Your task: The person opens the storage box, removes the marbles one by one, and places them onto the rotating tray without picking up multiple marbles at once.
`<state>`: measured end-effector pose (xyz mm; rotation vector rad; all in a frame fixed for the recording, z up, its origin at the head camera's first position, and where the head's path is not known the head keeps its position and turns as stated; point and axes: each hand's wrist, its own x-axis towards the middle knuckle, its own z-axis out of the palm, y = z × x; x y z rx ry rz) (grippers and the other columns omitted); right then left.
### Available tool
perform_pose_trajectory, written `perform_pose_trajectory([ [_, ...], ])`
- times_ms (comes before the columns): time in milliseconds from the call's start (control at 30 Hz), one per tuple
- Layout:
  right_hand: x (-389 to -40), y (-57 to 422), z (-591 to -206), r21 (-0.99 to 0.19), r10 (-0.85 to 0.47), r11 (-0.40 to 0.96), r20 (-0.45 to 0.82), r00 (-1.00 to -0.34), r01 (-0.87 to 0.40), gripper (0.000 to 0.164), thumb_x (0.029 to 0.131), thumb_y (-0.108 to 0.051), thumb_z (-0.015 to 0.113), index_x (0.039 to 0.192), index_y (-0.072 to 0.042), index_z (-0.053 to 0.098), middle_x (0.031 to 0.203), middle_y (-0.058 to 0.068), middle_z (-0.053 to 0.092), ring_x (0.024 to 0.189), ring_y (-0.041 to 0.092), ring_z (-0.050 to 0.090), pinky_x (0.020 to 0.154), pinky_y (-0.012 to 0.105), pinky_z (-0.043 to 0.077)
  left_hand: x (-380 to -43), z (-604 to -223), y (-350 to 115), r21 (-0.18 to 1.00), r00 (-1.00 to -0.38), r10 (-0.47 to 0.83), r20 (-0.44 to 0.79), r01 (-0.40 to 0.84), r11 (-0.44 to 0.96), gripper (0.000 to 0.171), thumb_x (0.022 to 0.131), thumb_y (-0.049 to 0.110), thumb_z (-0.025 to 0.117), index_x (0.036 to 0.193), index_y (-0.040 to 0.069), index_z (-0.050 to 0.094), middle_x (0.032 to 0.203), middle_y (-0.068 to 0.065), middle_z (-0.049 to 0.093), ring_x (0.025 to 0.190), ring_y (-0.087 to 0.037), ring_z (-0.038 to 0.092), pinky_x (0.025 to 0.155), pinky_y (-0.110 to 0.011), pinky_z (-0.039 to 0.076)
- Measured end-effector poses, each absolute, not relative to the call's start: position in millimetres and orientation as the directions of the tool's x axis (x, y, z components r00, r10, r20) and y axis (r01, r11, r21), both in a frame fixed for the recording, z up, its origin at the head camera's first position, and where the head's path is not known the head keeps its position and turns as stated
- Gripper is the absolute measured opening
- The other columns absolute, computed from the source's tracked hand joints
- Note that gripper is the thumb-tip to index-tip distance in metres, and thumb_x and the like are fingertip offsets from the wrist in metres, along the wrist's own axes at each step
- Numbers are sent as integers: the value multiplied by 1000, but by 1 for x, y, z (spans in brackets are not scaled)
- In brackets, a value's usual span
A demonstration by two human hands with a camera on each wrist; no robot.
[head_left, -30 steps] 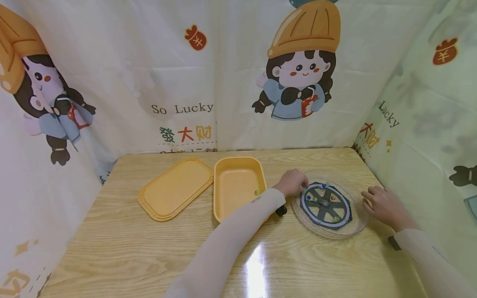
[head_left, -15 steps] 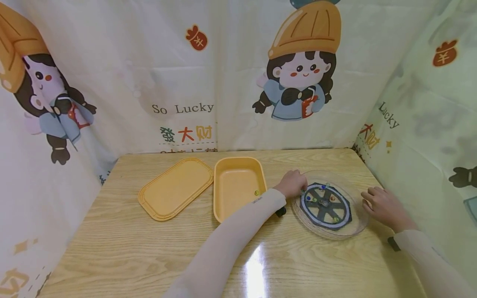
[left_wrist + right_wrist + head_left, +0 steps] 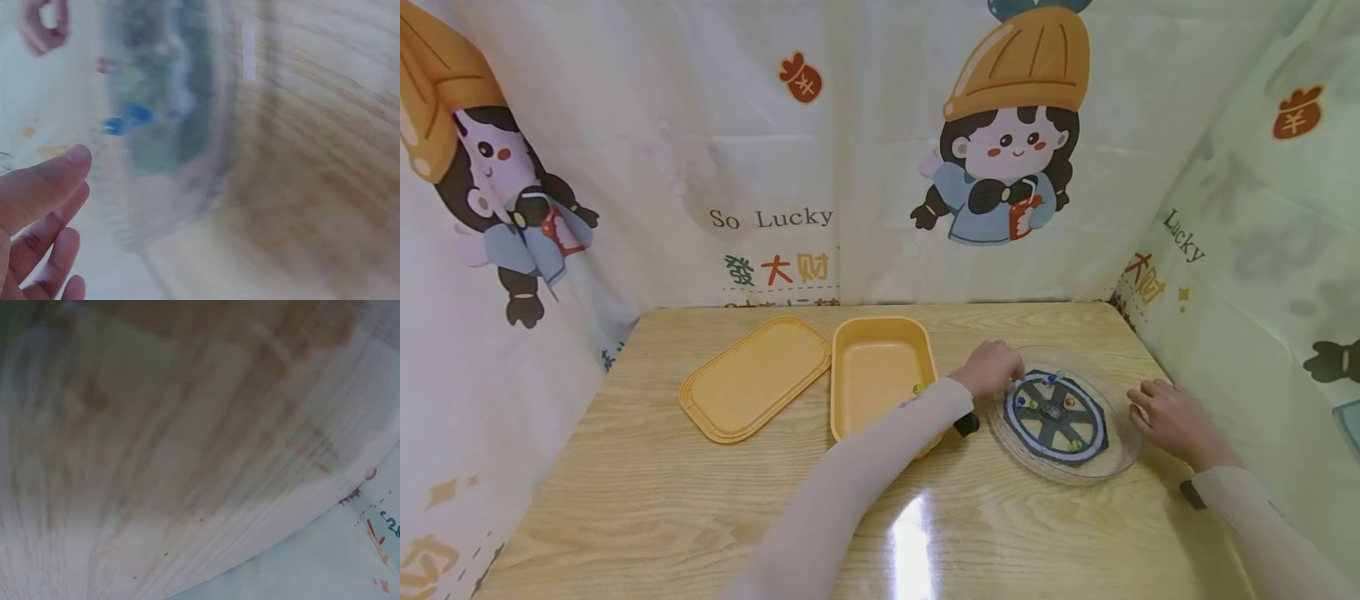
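Observation:
A clear round dish (image 3: 1120, 475) sits at the right of the table. In it shows a dark octagonal disc (image 3: 1045, 429) with a pale ring and spokes. Several small glass marbles (image 3: 1070, 402), blue, green, yellow and orange, lie over the disc. My left hand (image 3: 992, 368) reaches over the dish's left rim, fingertips near the disc's edge. In the left wrist view its thumb (image 3: 53, 181) and loosely bent fingers hold nothing visible, close to two blue marbles (image 3: 128, 120). Beside the right rim, my right hand (image 3: 1172, 421) has loosely curled fingers with nothing in them.
A yellow rectangular box (image 3: 880, 362) stands left of the dish, with one yellow marble (image 3: 917, 389) inside. My left forearm crosses its near right corner. Its flat yellow lid (image 3: 756, 379) lies further left. Printed curtains (image 3: 880, 167) enclose the wooden table (image 3: 662, 517).
The greenish marble seen at my left fingertips a second ago no longer shows. My left hand has shifted only slightly at the rim. My right hand and the box stay where they were.

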<state>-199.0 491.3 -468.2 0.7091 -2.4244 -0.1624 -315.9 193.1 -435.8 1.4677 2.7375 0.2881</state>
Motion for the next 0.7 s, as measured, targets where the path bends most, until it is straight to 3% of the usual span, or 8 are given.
perform_pose_trajectory([
  [267,-202,493,-470,267,-528,847,529,-665,-460,25,87,-22,38,71,-7,50,63,6,44,57,25,42,47,41,33,-306,-390,164,382,-518,855,29,796,470,21,88,24,65,108,22,72,101,10,70,89,-1,61,72,-14,47],
  [367,-203,494,-469,268,-528,847,520,-671,-459,17,84,-18,44,71,-7,49,63,5,43,57,25,42,47,41,33,-302,-377,147,408,-505,862,36,795,448,20,89,25,65,107,21,73,101,9,70,88,-3,60,73,-14,47],
  [700,-200,493,-469,257,-510,859,511,-692,-443,15,83,-16,48,72,-6,53,64,5,44,57,24,44,48,37,30,-302,-369,93,457,-497,867,27,778,432,19,86,25,68,103,18,74,101,8,70,91,-10,59,80,-17,46],
])
